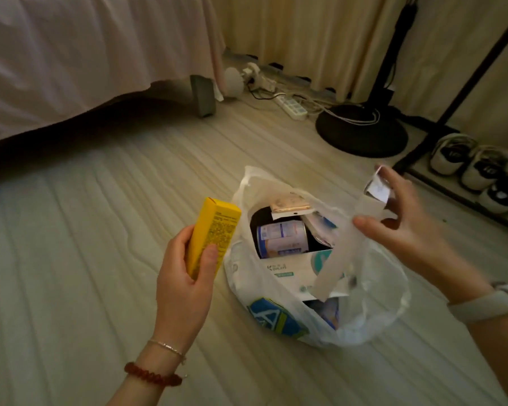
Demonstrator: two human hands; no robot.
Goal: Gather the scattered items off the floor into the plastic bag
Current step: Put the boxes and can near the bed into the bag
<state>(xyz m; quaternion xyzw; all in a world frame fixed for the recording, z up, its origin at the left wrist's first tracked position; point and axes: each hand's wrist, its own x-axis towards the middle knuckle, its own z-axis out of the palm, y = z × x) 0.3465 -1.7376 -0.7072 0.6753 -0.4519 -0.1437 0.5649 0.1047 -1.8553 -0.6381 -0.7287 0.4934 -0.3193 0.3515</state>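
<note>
A white plastic bag (373,315) with a blue and yellow logo sits open on the wooden floor. Inside it lie a tin (282,238), a white box (288,273) and several small packets. My left hand (185,282) grips a yellow carton (211,232) upright, just left of the bag's mouth. My right hand (405,227) is above the bag's right side, pinching the bag's handle strip (338,259) between thumb and fingers and lifting it; a small white paper slip (377,189) shows at the fingertips.
A bed with a pale skirt (71,68) fills the left back. A black fan base (361,130), a power strip (292,105) with cables, and a rack with sneakers (475,168) stand behind and right of the bag. Curtains hang at the back.
</note>
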